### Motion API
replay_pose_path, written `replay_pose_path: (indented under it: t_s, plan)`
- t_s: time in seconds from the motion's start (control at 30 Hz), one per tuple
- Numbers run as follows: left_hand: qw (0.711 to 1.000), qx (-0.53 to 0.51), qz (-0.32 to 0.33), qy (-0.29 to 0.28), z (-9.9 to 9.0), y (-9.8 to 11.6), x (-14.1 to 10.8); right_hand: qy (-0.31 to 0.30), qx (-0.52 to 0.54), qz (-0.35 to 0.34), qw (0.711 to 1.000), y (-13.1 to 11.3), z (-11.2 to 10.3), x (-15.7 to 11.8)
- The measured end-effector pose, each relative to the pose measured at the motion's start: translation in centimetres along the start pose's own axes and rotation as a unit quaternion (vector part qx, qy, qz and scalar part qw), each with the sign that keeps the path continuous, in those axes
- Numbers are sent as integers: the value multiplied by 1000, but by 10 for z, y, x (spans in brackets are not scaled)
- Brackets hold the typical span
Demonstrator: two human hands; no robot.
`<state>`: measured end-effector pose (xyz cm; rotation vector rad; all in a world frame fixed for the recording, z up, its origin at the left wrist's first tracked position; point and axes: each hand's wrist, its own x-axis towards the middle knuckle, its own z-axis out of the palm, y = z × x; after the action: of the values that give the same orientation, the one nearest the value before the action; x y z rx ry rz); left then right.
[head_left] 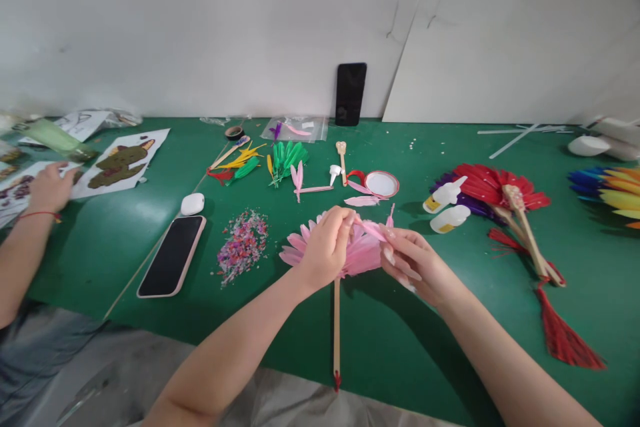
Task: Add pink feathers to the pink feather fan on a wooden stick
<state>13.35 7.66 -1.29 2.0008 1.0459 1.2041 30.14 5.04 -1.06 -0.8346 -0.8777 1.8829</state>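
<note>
A pink feather (371, 227) is stretched between my two hands, above a pink feather fan (300, 243) lying on the green table. My left hand (327, 243) pinches one end of the feather. At its other end, my right hand (413, 257) holds it between thumb and fingers. The fan's wooden handle (337, 327) points toward the table's front edge and ends in a red cord. My hands hide part of the fan's middle. Behind it lie loose pink feathers (363, 201), a round white disc with a red rim (381, 184) and a white nozzle cap (335, 174).
To the left are a pile of beads (243, 247), a phone (173, 257) and another person's hand (50, 190). Two glue bottles (443, 195) and a red feather fan (480, 183) lie right. Green feathers (287, 160) lie farther back; another phone (351, 95) leans on the wall.
</note>
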Motion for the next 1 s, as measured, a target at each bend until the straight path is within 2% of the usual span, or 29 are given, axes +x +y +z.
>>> replay_pose_path:
  t_s: [0.2, 0.4, 0.6, 0.9, 1.0]
  plan:
    - [998, -39, -40, -1, 2, -1, -1, 1, -23, -10, 1000, 0, 3, -1]
    - [995, -74, -63, -5, 0, 1, 3, 40, -85, -51, 994, 0, 4, -2]
    - [998, -36, -46, 28, -3, 4, 6, 122, -252, -155, 947, -2, 10, -6]
    - [997, -48, -63, 23, -3, 6, 8, 158, -369, -200, 894, 1, 14, -10]
    - [997, -43, -55, 28, -3, 4, 8, 160, -388, -201, 885, 0, 14, -10]
